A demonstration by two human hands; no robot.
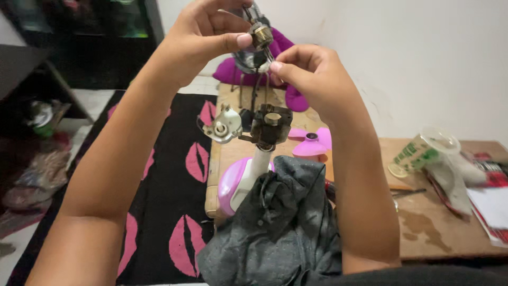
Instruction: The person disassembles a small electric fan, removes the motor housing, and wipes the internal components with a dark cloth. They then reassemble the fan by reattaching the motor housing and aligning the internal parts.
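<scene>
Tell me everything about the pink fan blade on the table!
The fan blade is bright pink, looks like plastic, and has wide rounded petals around a dark round hub with a hole in the middle. It lies flat on the wooden table, off the fan, near the wall. Neither hand touches it. The right forearm hides its right side, and the dark cloth sits just in front of it, so not all of its petals show.
</scene>
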